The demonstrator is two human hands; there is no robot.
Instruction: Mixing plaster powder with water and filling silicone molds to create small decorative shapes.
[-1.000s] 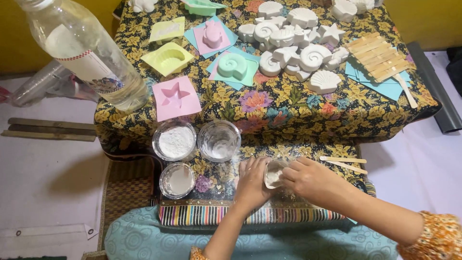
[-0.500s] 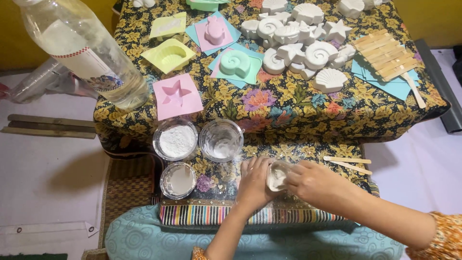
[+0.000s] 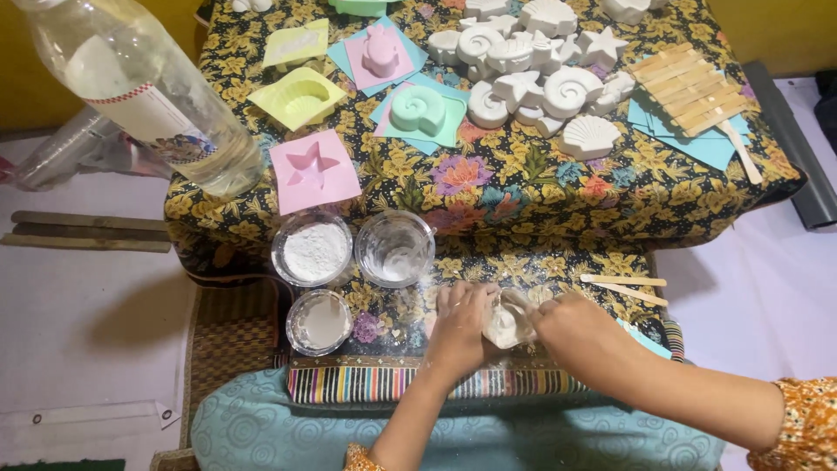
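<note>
Head view looks down on two hands meeting over a small white mould (image 3: 507,321) at the near edge of the floral-clothed bench (image 3: 523,201). Left hand (image 3: 460,327) presses against the mould's left side with its fingers curled round it; right hand (image 3: 582,331) closes on the right side, so both hold the mould between them, just above a striped cloth (image 3: 366,384). Left of the hands sits a small cup (image 3: 319,321) with white paste. Just beyond stand a cup of white powder (image 3: 311,249) and a nearly empty clear cup (image 3: 395,249), side by side. Two wooden sticks (image 3: 623,286) lie to the right. Farther off, a pink star mould (image 3: 312,170) lies beside a tilted clear bottle (image 3: 148,96). Beyond these rest a yellow mould (image 3: 298,98), a green shell mould (image 3: 417,110), a pink mould (image 3: 380,54), a heap of white plaster casts (image 3: 532,70) and a row of sticks (image 3: 689,87) on blue paper.
</note>
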